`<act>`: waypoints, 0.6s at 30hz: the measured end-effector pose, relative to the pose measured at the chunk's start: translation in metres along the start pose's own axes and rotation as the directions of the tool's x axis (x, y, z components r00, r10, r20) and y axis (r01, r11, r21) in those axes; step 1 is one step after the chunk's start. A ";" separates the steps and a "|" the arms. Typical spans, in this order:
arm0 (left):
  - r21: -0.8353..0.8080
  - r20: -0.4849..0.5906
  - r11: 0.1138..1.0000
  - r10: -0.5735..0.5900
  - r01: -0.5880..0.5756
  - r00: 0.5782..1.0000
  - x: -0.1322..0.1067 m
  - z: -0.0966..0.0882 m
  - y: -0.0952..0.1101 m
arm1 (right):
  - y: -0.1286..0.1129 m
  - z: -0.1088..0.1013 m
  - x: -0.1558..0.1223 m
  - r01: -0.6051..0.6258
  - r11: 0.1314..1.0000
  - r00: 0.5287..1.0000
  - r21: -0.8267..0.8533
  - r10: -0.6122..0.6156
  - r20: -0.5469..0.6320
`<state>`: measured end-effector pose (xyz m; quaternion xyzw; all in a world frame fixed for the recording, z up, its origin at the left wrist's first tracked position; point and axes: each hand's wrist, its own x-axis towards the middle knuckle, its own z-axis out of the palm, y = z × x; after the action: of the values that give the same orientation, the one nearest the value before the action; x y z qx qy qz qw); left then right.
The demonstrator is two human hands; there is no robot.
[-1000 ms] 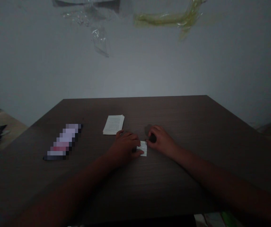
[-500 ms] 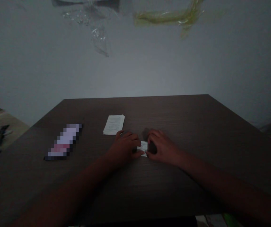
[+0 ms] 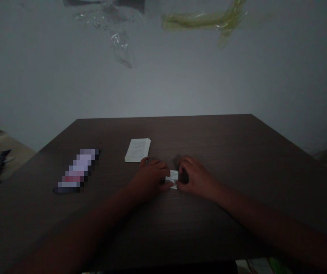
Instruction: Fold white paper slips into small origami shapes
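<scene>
The right hand [image 3: 196, 179] has come down to the paper [image 3: 174, 175] at four o'clock — joining the left hand [image 3: 149, 179] at nine. Both curl — can't tell if they grip.

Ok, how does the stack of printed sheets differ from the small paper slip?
The stack of printed sheets shows layered edges; the small paper slip shows none. The stack looks larger than the slip's visible part. The slip lies between the left hand and right hand, partly covered; the stack's top is largely uncovered. Both look white with dark lines.
</scene>
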<state>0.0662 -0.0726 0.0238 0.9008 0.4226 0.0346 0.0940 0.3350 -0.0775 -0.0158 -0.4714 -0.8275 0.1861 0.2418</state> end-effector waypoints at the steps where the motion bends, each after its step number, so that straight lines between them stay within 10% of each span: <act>1: 0.007 -0.008 1.000 0.010 -0.009 1.000 0.000 0.001 -0.001 | 0.003 0.001 0.002 -0.011 1.000 1.000 -0.005 0.011 -0.015; 11: 0.000 -0.006 1.000 0.003 -0.003 1.000 0.001 0.001 -0.001 | 0.019 0.004 0.022 -0.142 0.988 0.984 -0.059 0.134 -0.118; 18: -0.019 0.002 1.000 0.009 -0.009 1.000 -0.001 0.000 -0.002 | 0.007 0.000 0.008 -0.021 0.998 0.999 -0.056 0.018 -0.049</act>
<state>0.0644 -0.0723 0.0231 0.9017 0.4183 0.0382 0.1026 0.3363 -0.0673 -0.0174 -0.4903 -0.8217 0.1534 0.2465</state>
